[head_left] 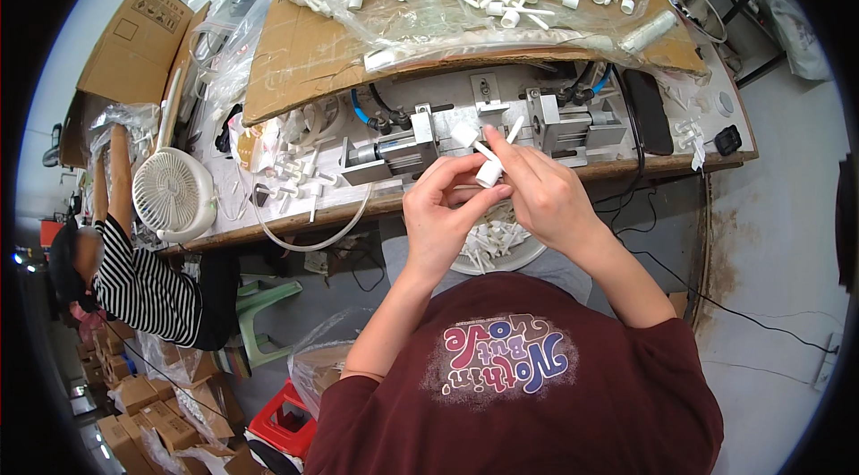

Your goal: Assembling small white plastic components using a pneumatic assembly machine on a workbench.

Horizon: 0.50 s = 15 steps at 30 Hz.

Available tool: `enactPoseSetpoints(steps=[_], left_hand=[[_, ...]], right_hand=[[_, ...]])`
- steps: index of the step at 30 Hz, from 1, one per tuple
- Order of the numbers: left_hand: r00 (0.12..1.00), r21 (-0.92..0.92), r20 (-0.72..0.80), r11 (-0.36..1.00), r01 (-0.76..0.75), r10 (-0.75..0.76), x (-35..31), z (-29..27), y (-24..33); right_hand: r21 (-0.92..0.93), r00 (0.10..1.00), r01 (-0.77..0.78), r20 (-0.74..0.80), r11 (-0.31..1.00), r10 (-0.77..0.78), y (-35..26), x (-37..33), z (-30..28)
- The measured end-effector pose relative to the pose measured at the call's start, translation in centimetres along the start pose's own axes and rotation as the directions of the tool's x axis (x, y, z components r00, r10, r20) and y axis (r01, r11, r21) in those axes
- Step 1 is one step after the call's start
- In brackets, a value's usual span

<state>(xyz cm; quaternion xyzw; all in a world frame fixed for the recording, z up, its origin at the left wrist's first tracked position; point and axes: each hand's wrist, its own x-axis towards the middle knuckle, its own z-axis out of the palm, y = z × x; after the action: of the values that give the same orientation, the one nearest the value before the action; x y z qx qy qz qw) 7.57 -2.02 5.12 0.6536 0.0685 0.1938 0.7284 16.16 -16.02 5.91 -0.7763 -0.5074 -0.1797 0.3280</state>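
Maroon shirt (510, 421) sits nearest my camera; before the metal fixture (488, 106), left fingers (455, 173) and right fingers (506, 153) pinch two white plastic pieces (489, 173). I judge this step as pairing; next calls for steady alignment.

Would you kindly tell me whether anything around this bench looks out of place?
Brownish stains mar the otherwise pale floor near the right end of the bench. Also, loose white parts lie scattered right of the fan, not heaped together.

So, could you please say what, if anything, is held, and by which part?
Two white cap-ended plastic rods: left hand at the lower one's cap, right hand seemingly on the upper one's stem.
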Motion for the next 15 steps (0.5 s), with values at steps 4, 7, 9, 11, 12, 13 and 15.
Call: enactPoseSetpoints(steps=[4, 7, 9, 11, 12, 13, 15], left_hand=[[0.995, 0.079, 0.100, 0.997, -0.005, -0.003, 0.3, -0.6, 0.1], [0.993, 0.201, 0.118, 0.979, -0.032, 0.008, 0.4, -0.4, 0.5], [0.982, 0.383, 0.079, 0.904, -0.191, 0.173, 0.5, -0.2, 0.0], [0.929, 0.644, 0.126, 0.683, -0.344, 0.349, 0.6, -0.3, -0.4], [0.898, 0.736, 0.156, 0.558, -0.384, 0.412, 0.6, -0.4, -1.1], [0.885, 0.770, 0.192, 0.493, -0.404, 0.425, 0.6, -0.6, -1.6], [0.855, 0.823, 0.267, 0.357, -0.442, 0.444, 0.8, -0.8, -2.5]], right_hand=[[-0.084, 0.997, -0.060, 0.036, 0.995, 0.064, -0.6, -0.8, -0.5], [-0.085, 0.991, -0.133, 0.015, 0.987, 0.135, -0.7, -1.4, -0.5], [-0.002, 0.967, -0.256, -0.004, 0.967, 0.256, -0.2, -1.9, -0.7], [0.175, 0.907, -0.417, 0.020, 0.892, 0.420, -0.1, -2.1, -1.0], [0.307, 0.858, -0.503, 0.067, 0.808, 0.509, -0.3, -2.0, -1.5], [0.426, 0.800, -0.577, 0.125, 0.697, 0.586, -0.5, -1.8, -1.9], [0.442, 0.782, -0.604, 0.163, 0.664, 0.602, -0.7, -1.8, -2.4]])
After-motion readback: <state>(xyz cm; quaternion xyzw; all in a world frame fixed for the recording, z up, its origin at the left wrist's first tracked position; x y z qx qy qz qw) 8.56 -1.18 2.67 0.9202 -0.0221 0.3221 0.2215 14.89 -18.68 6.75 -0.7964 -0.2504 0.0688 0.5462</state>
